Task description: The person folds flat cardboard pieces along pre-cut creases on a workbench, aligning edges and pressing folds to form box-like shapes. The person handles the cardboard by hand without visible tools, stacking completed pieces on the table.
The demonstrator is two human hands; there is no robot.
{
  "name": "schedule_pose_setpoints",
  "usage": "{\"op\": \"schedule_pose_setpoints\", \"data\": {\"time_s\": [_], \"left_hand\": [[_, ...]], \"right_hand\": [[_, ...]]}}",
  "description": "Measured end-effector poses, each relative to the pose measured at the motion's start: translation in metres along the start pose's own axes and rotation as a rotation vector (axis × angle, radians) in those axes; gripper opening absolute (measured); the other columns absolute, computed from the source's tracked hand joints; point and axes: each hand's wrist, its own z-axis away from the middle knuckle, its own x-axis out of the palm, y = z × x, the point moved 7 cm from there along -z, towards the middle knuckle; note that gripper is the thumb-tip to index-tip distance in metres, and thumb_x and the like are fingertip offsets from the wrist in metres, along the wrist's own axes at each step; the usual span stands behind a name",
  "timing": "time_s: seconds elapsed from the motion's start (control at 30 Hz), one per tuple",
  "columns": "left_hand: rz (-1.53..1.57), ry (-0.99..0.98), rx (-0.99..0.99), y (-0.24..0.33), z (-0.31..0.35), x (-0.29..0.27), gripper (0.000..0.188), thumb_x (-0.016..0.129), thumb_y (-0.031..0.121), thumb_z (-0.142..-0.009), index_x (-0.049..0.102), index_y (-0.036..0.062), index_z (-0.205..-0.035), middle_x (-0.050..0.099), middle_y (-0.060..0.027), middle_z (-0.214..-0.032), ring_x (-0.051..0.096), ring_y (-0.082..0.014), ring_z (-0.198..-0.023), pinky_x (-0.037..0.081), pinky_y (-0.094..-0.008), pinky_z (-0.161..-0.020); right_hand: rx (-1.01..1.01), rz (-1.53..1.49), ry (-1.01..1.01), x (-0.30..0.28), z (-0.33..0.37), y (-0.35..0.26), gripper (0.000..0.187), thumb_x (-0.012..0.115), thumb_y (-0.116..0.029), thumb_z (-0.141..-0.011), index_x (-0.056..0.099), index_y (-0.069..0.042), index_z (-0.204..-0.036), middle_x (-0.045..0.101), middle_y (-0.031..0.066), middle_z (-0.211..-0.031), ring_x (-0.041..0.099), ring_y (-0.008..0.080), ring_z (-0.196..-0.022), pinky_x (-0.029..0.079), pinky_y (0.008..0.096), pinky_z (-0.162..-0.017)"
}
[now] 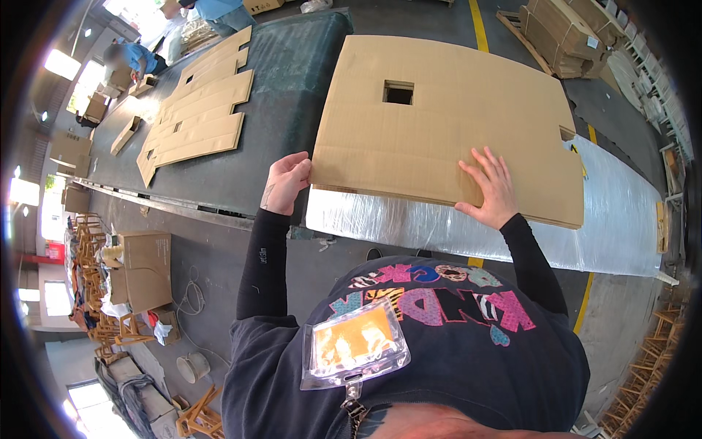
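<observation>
While the left hand (286, 184) pinches the cardboard sheet (446, 135), right hand (490, 188) spread atop, a carton (148, 274) stands leftward.

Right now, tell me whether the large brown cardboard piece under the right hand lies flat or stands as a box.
Flat: the cardboard piece shows one broad face; no walls rise from it.

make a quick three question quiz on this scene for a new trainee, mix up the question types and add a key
1. Which of the wearer's hands lies spread on the large cardboard panel?
2. True or false: the shiny wrapping covers the panel's upper face.
3. What shape is the dark opening in the panel?
a) round
b) rectangular
c) triangular

Key:
1. The right hand.
2. False; it shows beneath the panel, beyond its edges.
3. b
</observation>
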Motion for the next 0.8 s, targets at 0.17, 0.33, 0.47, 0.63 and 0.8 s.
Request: {"op": "schedule_pose_setpoints", "data": {"time_s": [0.17,0.33,0.47,0.63,0.8], "left_hand": [[0.04,-0.159,-0.131,-0.038,-0.017,0.011,0.034,0.063,0.022,-0.1,0.064,-0.0075,-0.116,0.072,-0.0093,-0.101,0.071,-0.0155,-0.086,0.06,-0.033,-0.07],[0.042,-0.132,-0.07,-0.04,-0.002,0.011,0.029,0.061,0.015,-0.1,0.064,-0.0096,-0.115,0.072,-0.0114,-0.106,0.071,-0.0179,-0.092,0.056,-0.0302,-0.082],[-0.851,0.317,0.406,-0.003,0.029,0.016,0.048,0.071,0.017,-0.091,0.055,-0.0054,-0.131,0.058,-0.0236,-0.132,0.063,-0.0267,-0.113,0.049,-0.0385,-0.095],[-1.281,-0.329,0.987,0.03,0.11,0.168,0.069,0.066,0.016,-0.087,0.042,0.0006,-0.15,0.042,-0.0228,-0.152,0.037,-0.036,-0.146,0.027,-0.0551,-0.118],[-1.362,-0.321,1.092,-0.021,0.074,0.198,0.06,0.046,0.01,-0.092,0.041,0.0022,-0.151,0.041,-0.0172,-0.156,0.033,-0.034,-0.149,0.026,-0.0567,-0.12]], "right_hand": [[-0.074,-0.009,-0.01,-0.011,0.007,-0.011,0.087,0.081,-0.055,-0.072,0.05,-0.022,-0.146,0.037,0.0114,-0.157,0.027,0.035,-0.149,0.022,0.0589,-0.121],[-0.115,0.057,0.08,-0.021,0.027,-0.018,0.07,0.077,-0.024,-0.075,0.056,-0.02,-0.141,0.052,0.0088,-0.138,0.045,0.0309,-0.134,0.036,0.0529,-0.115],[-0.125,0.059,0.191,-0.017,0.038,-0.031,0.056,0.067,-0.01,-0.075,0.067,-0.017,-0.13,0.061,0.0047,-0.118,0.056,0.0256,-0.117,0.045,0.0486,-0.106],[-0.058,0.035,0.262,-0.006,0.042,-0.052,0.044,0.061,-0.017,-0.084,0.069,-0.017,-0.127,0.061,0.0058,-0.119,0.056,0.0256,-0.118,0.045,0.0479,-0.106],[-0.037,-0.017,0.274,-0.001,0.039,-0.066,0.042,0.055,-0.021,-0.089,0.066,-0.015,-0.13,0.06,0.0069,-0.125,0.056,0.0257,-0.119,0.045,0.0461,-0.105]]}}
